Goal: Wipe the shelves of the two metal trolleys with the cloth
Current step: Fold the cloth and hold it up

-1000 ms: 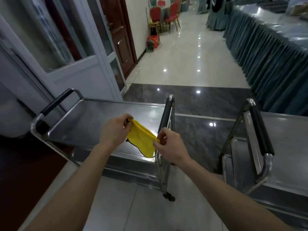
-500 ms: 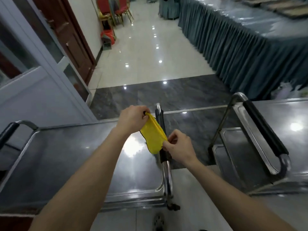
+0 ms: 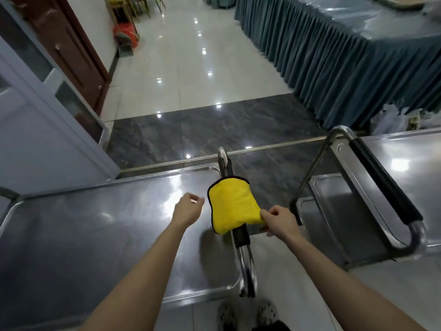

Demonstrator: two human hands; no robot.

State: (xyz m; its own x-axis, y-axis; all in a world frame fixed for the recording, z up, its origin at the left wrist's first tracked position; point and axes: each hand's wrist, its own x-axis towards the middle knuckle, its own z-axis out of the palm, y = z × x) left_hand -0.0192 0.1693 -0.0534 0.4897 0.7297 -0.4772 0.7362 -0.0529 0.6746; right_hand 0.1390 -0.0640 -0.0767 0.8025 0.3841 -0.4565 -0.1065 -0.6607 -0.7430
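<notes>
Change: half a second ago both hands pinched the yellow cloth [image 3: 230, 206] and it hung folded and narrow between them; now the left hand [image 3: 188, 209] has let go and drawn off to the left, and the cloth is spread into a broad flap held by the right hand [image 3: 279, 222] alone; the view has tipped lower, so the person's shoes [image 3: 248, 314] now show at the near edge
Left hand: blurred, fingers loosely curled, holding nothing; it hovers above the top shelf [image 3: 95, 223] of the left trolley, just left of the cloth and apart from it
Right hand: thumb and fingers pinch the cloth's near right corner; the other fingers are curled under
Cloth: yellow with a dark hem, opened out over the left trolley's handle [image 3: 241, 236] and covering the middle of its black grip; whether it rests on the handle cannot be told
Left trolley: its steel top shelf fills the near left, with the handle along its right end
Right trolley: its black-gripped handle [image 3: 381, 185] runs near to far at the right, with a lower shelf [image 3: 334, 211] showing beneath
Far right: a table skirted in blue-grey cloth [image 3: 346, 56]
</notes>
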